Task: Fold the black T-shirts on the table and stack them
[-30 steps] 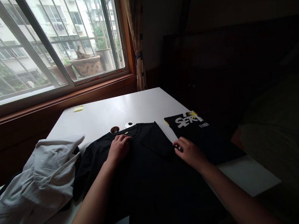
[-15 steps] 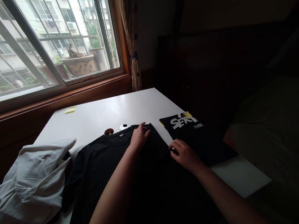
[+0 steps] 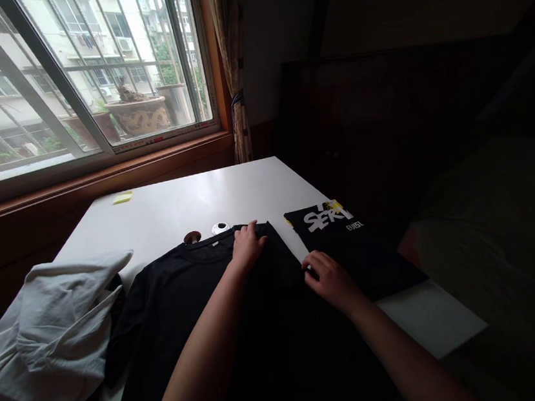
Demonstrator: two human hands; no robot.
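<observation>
Black shirt seems held flat by the left hand, grip unclear, and right hand pinching its sleeve.

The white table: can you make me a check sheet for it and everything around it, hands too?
Surface: white table, pale and smooth.
Job's things: black shirt, spread out, collar toward the window.
Clutter: crumpled pale cloth left; black garment with white lettering right; yellow note at the far left.
Hands: left hand on the shirt beside the collar; right hand at its right edge, grip unclear.
Cables: nothing seen.
Surroundings: barred window, tied curtain, dark right side.
</observation>
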